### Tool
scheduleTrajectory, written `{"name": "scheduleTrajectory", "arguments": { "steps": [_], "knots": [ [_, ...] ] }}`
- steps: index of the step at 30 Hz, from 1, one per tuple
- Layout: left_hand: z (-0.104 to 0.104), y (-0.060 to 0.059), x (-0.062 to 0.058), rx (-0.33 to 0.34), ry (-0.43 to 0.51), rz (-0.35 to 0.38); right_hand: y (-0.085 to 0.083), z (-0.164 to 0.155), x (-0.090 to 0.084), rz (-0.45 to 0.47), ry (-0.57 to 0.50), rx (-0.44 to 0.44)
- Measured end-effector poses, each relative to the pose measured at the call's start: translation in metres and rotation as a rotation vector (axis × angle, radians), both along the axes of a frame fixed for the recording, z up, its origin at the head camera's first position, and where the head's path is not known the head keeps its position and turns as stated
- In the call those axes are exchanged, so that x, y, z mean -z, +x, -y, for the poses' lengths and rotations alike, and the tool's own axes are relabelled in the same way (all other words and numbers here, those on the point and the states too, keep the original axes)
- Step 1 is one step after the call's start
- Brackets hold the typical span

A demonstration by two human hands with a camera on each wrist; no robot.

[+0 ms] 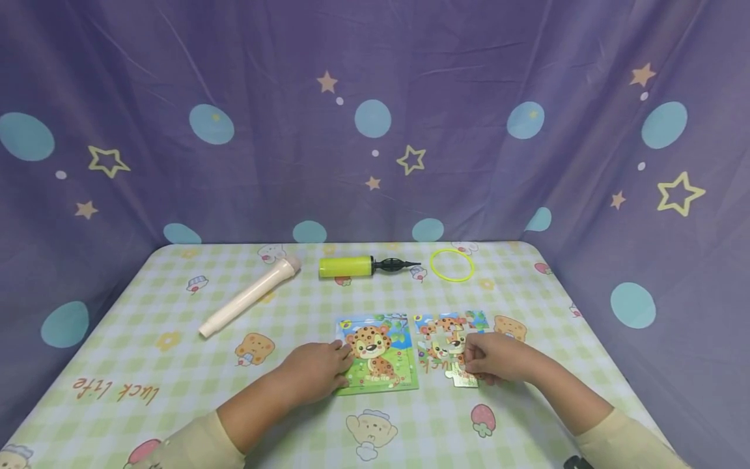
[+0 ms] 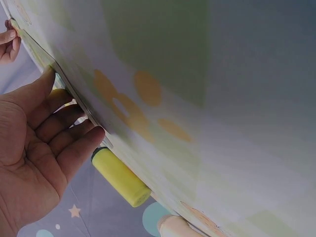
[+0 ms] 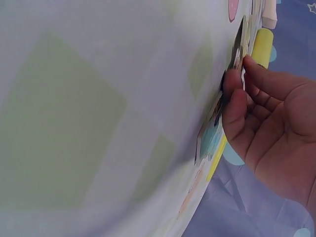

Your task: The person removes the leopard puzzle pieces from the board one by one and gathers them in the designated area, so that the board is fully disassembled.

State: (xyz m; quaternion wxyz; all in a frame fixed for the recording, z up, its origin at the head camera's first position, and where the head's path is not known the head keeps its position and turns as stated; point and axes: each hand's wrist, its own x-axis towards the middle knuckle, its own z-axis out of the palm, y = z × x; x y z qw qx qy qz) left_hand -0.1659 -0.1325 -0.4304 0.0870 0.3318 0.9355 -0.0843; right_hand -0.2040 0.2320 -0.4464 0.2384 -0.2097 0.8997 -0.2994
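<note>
In the head view my left hand (image 1: 313, 371) rests at the left edge of a square leopard picture board (image 1: 383, 384), its fingers loosely spread along that side. The left wrist view shows the thumb and fingertips of the left hand (image 2: 44, 133) right at the board's edge. Just right of the board lies a partly joined leopard jigsaw puzzle (image 1: 433, 329). My right hand (image 1: 500, 357) is over its right side, with thumb and index finger pinching a puzzle piece, as the right wrist view of the right hand (image 3: 276, 113) shows. The fingers hide part of that piece.
Behind the puzzle lie a yellow hand pump (image 1: 346, 266) with a black nozzle and a thin yellow ring (image 1: 431, 267). A pale pink microphone-shaped stick (image 1: 249, 296) lies at the left. The checked tablecloth (image 1: 193, 384) reaches a purple curtain (image 1: 263, 182) behind.
</note>
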Motion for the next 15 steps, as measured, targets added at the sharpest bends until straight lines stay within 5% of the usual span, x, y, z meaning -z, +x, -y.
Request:
{"name": "scheduleTrajectory", "arguments": {
  "steps": [8,15],
  "knots": [
    [0.001,0.001,0.0,-0.016,0.026,0.016,0.0,0.007,-0.003,-0.161,0.134,0.007],
    [0.003,-0.002,0.003,-0.107,0.162,0.055,-0.006,0.024,-0.015,-0.289,0.197,0.013]
  ]
}}
